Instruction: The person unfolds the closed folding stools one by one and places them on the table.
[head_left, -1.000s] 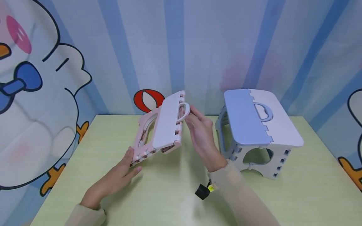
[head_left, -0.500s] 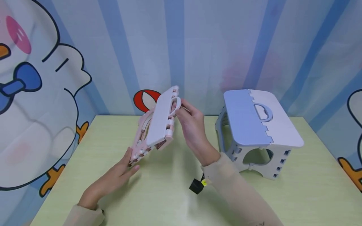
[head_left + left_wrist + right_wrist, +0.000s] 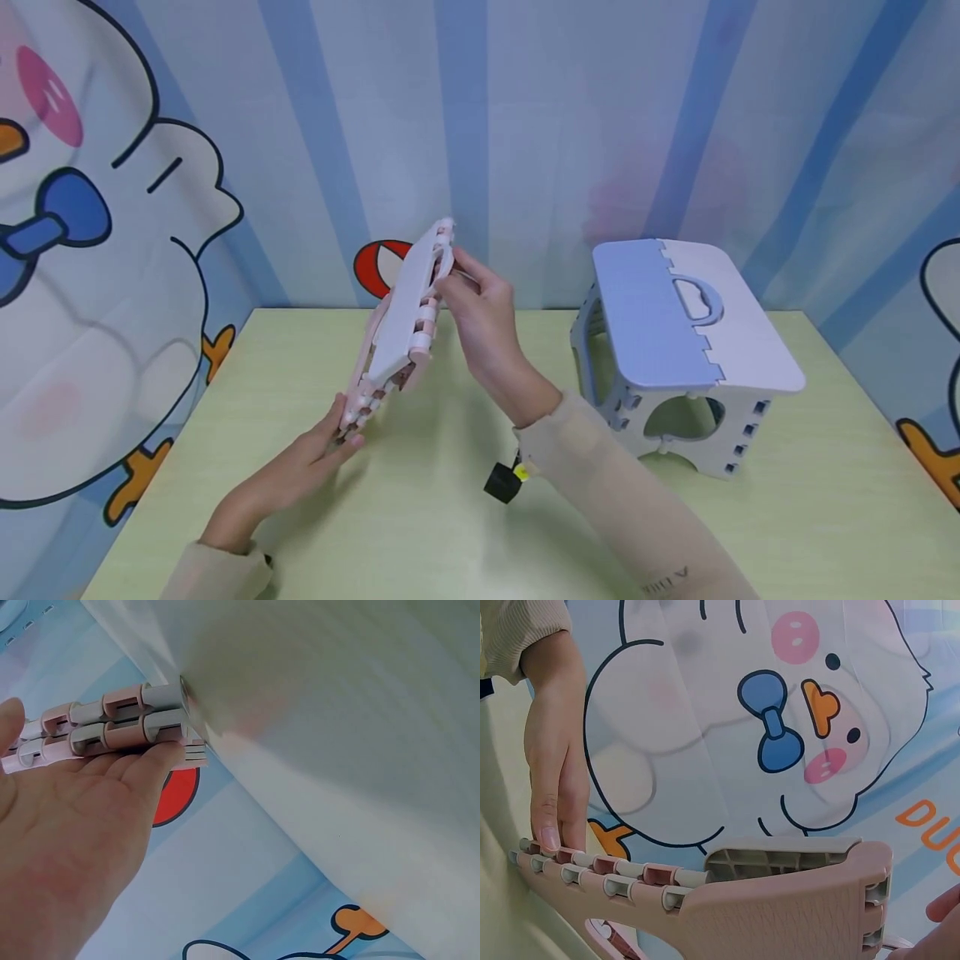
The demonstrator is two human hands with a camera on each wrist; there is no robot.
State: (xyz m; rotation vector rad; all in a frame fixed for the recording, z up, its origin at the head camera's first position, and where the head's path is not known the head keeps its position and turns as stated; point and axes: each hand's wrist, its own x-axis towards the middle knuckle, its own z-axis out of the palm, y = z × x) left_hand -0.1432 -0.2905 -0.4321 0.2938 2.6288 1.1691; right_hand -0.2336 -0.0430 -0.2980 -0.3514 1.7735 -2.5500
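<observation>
A pink and white folding stool, partly folded, is held tilted above the table, its white seat half facing up and left. My right hand grips the small carry handle on its hinged edge, thumb and fingers around it; only fingertips show at the right border of the right wrist view. My left hand supports the stool's lower left edge. In the left wrist view its fingers lie straight under the hinge knuckles, thumb spread apart. The pink underside fills the bottom of the right wrist view.
An unfolded blue and white folding stool stands upright on the right of the pale green table. Striped cloth with cartoon ducks hangs behind and at the sides. A small black box hangs by my right wrist.
My right hand has swung the seat half leftward and up, so the pink and white stool folds flatter and turns more edge-on. My left hand stays nearly in place at the lower edge.
</observation>
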